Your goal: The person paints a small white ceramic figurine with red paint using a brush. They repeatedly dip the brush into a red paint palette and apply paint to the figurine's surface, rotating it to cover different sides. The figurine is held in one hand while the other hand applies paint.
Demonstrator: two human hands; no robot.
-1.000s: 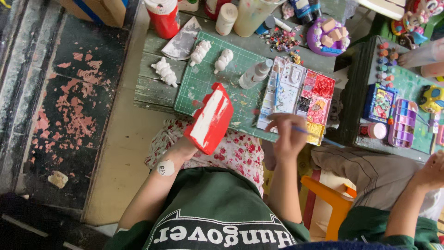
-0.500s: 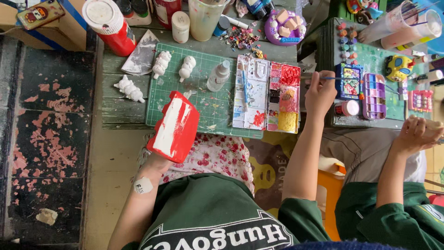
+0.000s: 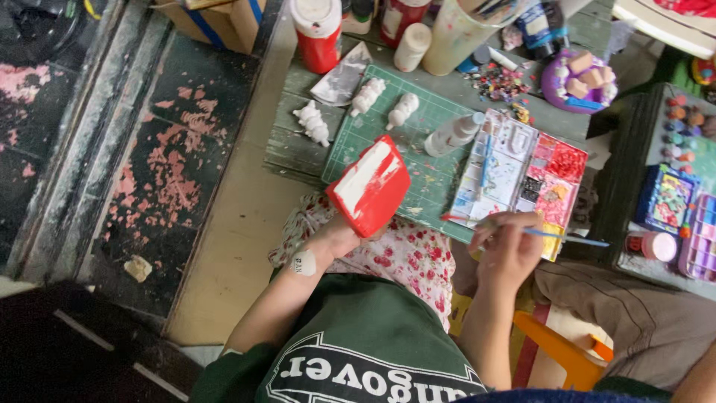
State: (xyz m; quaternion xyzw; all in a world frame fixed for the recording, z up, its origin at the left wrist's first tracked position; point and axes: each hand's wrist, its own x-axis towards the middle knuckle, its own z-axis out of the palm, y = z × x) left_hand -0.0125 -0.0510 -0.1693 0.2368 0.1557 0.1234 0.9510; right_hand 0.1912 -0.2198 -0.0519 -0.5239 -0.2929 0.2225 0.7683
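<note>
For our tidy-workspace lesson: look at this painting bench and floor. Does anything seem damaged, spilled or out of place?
Yes. The dark floor left of the bench is badly worn, its coating flaked off in pink patches. A pale chunk lies loose on it. On the bench, small bits are scattered beside the palette.

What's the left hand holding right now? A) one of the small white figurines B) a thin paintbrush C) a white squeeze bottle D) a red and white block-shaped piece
D: the left hand has its grip under the red and white block-shaped piece, raised over the green cutting mat; the thin paintbrush is in the right hand.
</note>
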